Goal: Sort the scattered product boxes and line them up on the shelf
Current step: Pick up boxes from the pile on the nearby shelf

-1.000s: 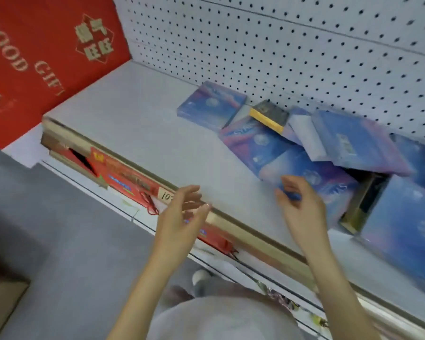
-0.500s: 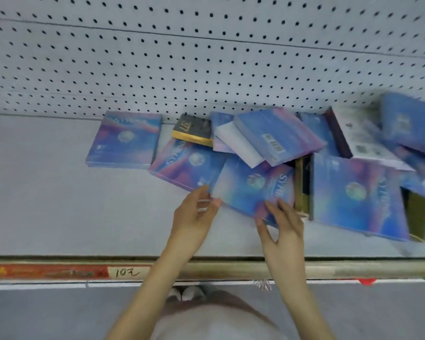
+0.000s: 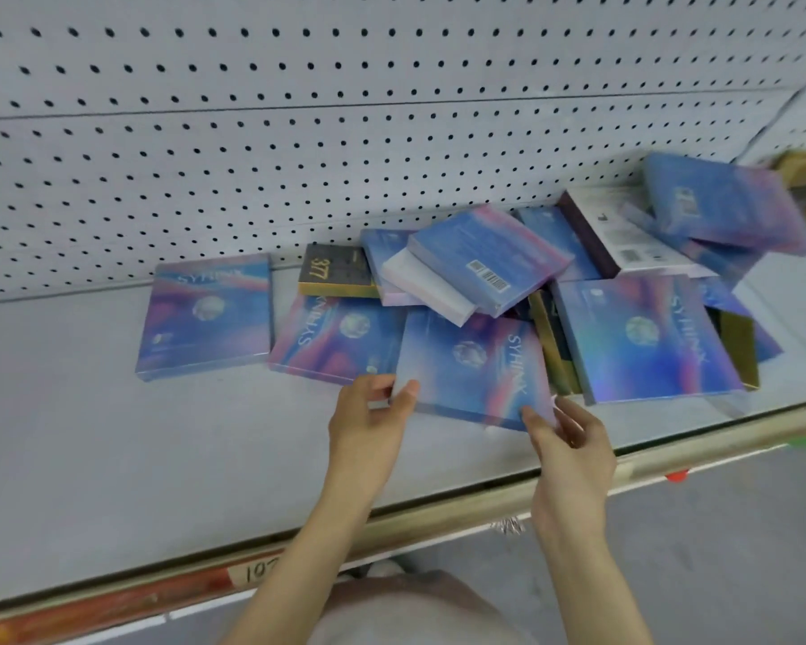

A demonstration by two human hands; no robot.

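Several flat blue-and-pink product boxes lie in a loose heap on the white shelf [image 3: 89,449]. One box [image 3: 208,316] lies flat and apart at the left, and a second [image 3: 336,339] lies next to it. My left hand [image 3: 368,425] pinches the near left corner of the front box [image 3: 473,365]. At that box's near right corner, my right hand [image 3: 568,451] grips the edge. A dark box with a gold rim [image 3: 333,272] sits behind, near the pegboard. Other boxes overlap at angles to the right.
A white pegboard wall [image 3: 345,132] backs the shelf. The shelf's front rail [image 3: 438,514] carries a price strip with a handwritten label [image 3: 261,572]. Grey floor lies below the rail.
The view has swung right and closer. Both hands came forward from the shelf front and took hold of the front box's near corners.
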